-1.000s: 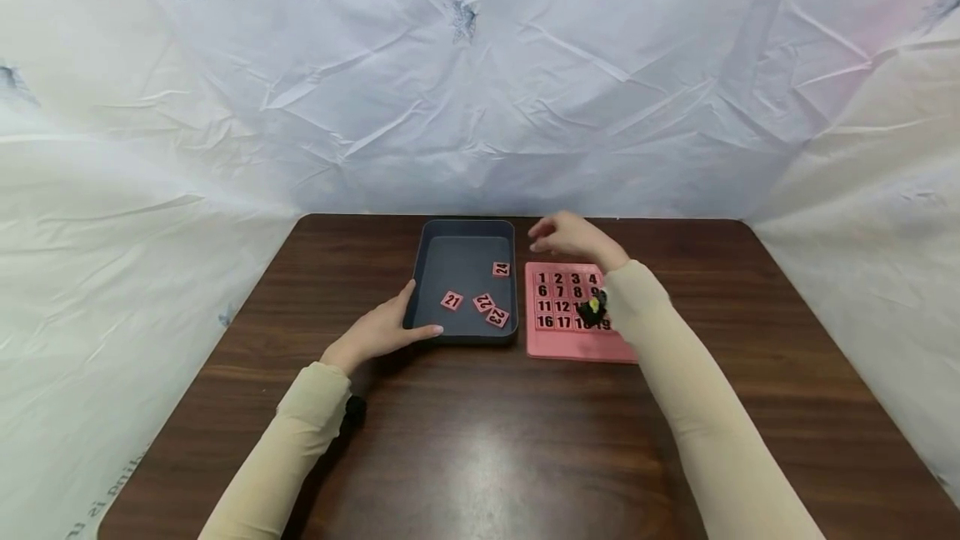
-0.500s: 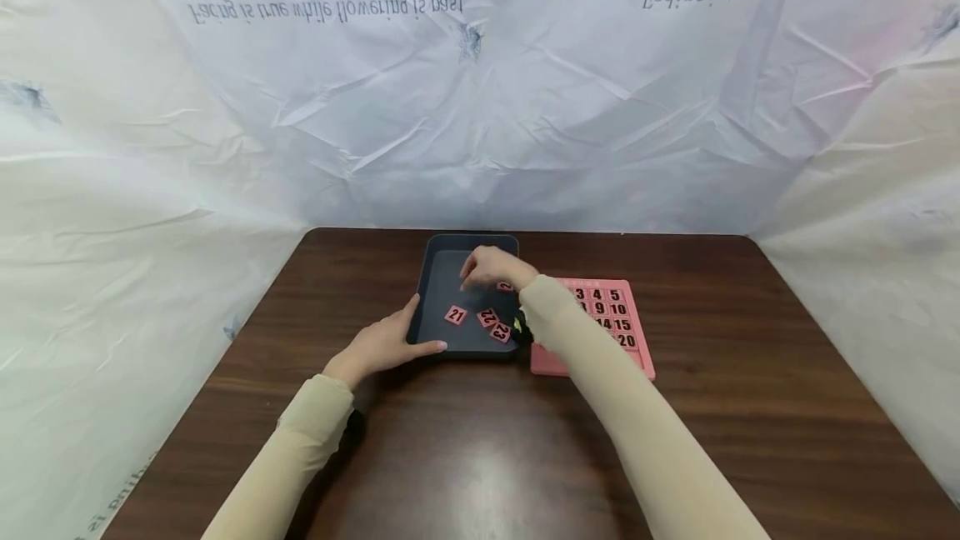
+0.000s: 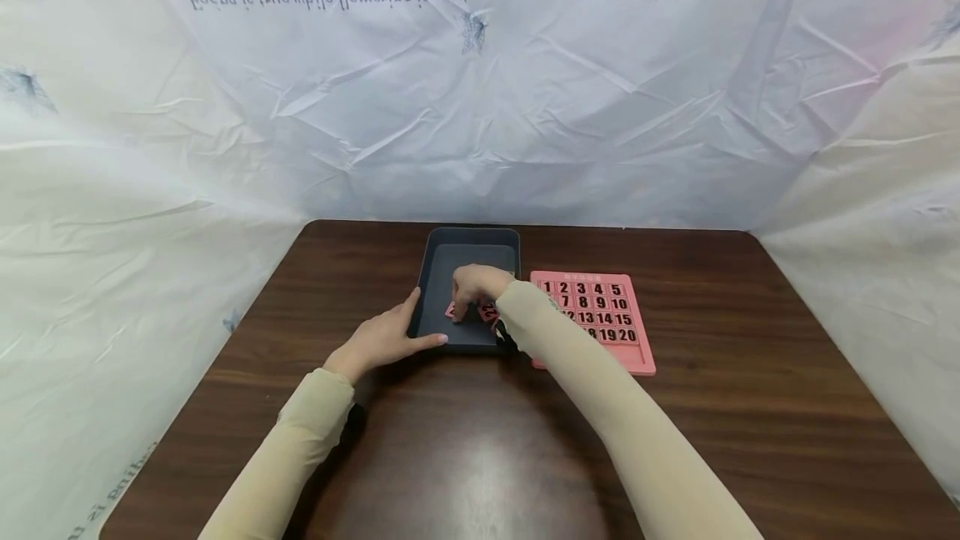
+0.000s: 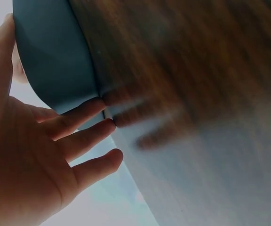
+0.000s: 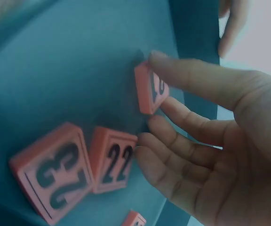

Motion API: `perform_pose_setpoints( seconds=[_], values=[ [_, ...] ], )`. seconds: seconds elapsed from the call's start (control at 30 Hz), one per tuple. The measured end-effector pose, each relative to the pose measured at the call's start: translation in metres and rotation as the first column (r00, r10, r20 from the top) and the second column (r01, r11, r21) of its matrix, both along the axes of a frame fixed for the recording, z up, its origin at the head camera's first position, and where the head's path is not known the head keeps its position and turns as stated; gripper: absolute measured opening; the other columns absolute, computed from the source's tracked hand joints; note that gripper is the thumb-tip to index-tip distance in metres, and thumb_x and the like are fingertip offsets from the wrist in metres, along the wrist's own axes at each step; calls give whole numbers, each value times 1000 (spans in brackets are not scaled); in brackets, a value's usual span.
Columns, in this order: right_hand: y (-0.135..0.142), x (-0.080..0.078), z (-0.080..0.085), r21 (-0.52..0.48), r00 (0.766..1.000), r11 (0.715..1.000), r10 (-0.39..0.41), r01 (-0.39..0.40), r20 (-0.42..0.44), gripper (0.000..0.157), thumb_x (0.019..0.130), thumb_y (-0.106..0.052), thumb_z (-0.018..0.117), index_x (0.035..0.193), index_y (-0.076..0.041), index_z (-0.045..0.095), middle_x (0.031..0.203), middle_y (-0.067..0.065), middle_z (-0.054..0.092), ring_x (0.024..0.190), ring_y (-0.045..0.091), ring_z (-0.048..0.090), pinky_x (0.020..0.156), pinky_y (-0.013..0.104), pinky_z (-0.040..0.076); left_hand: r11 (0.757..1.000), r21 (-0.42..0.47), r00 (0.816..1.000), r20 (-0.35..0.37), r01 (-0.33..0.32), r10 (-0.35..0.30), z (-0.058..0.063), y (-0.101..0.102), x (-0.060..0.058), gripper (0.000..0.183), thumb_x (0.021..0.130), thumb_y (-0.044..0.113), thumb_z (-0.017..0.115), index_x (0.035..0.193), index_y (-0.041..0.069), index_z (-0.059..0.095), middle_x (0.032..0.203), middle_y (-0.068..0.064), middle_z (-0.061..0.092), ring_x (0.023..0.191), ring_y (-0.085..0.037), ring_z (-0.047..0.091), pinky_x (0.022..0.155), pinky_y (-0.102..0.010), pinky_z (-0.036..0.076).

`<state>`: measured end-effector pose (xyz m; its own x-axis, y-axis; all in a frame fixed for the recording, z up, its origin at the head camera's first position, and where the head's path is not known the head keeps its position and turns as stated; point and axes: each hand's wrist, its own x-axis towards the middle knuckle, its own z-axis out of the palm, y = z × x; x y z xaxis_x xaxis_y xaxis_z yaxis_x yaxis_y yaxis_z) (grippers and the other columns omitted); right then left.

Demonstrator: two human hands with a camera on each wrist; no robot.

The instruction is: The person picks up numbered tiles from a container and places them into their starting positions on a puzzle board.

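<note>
The dark grey tray [image 3: 474, 254] holds several pink number tiles. Over its near half is my right hand [image 3: 475, 282], thumb and index finger at the two sides of the tile marked 21 [image 5: 146, 90], which stands tilted between them. Close by the other fingertips lie tile 22 [image 5: 115, 161] and tile 23 [image 5: 55, 172], their corners meeting. Another tile [image 5: 135, 220] is cut off at the lower edge of the right wrist view. My left hand [image 3: 378, 338] rests at the tray's near left corner, fingers extended along the outer wall and thumb across the front rim.
Right of the tray lies a pink number board [image 3: 637, 352] with rows of tiles up to 20, partly covered by my right sleeve [image 3: 555, 332]. Both stand on a dark wooden table [image 3: 750, 407]. White printed sheeting [image 3: 480, 123] hangs behind and at the sides.
My right hand has come from above the board leftward into the tray, then down onto tile 21. My left hand has kept its place at the tray corner.
</note>
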<state>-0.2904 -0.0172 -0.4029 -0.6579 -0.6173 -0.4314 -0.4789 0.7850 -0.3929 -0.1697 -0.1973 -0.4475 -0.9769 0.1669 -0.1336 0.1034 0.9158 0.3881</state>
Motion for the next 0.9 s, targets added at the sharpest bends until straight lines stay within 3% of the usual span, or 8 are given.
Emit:
perform_pose_setpoints(
  seconds=[0.1, 0.27, 0.4, 0.57, 0.73, 0.9],
  values=[
    [-2, 2, -1, -2, 1000, 1000, -2, 2, -20, 27, 88, -16, 80, 67, -17, 62, 67, -4, 54, 54, 10, 42, 52, 27, 38, 1000, -7, 1000, -4, 3, -3, 0, 0, -1, 121, 81, 88, 48, 163, 9, 6, 160, -21, 32, 137, -38, 47, 104, -56, 44],
    [-3, 7, -1, -40, 1000, 999, 3, -4, -23, 19, 87, -11, 79, 82, -13, 61, 77, -2, 54, 62, 12, 45, 56, 27, 40, 1000, -1, 1000, -10, 0, 0, -1, 0, -1, 121, 81, 86, 50, 163, 8, 7, 159, -22, 33, 136, -39, 47, 104, -56, 44],
    [-4, 11, -1, -73, 999, 997, 28, -30, -34, 21, 87, -5, 78, 97, -10, 60, 91, 2, 58, 70, 14, 48, 61, 27, 42, 1000, 5, 1000, -8, -5, 5, -1, 0, -1, 121, 81, 86, 50, 163, 8, 7, 158, -24, 34, 135, -40, 48, 104, -56, 44],
    [-2, 11, -3, -141, 997, 988, 55, -62, -53, 22, 88, -1, 76, 102, -10, 61, 98, 4, 60, 77, 15, 51, 64, 27, 44, 1000, 14, 1000, -13, 5, -5, 0, 0, -2, 120, 82, 86, 49, 163, 7, 7, 159, -24, 33, 136, -40, 47, 104, -57, 43],
    [6, 8, -2, -282, 997, 957, 77, -68, 22, 21, 91, 4, 69, 109, -6, 68, 91, 6, 64, 74, 19, 55, 67, 32, 49, 1000, 16, 1000, -3, 6, -6, 2, 0, -1, 120, 82, 86, 50, 163, 9, 6, 159, -24, 33, 136, -41, 47, 104, -58, 43],
    [19, 2, 3, -419, 986, 908, 88, -21, 142, 26, 92, 6, 64, 116, 0, 71, 96, 9, 68, 83, 21, 64, 85, 43, 56, 1000, 14, 1000, 10, 7, -7, 6, -1, 1, 120, 82, 85, 50, 163, 9, 5, 159, -25, 32, 136, -42, 46, 104, -59, 43]
  ],
)
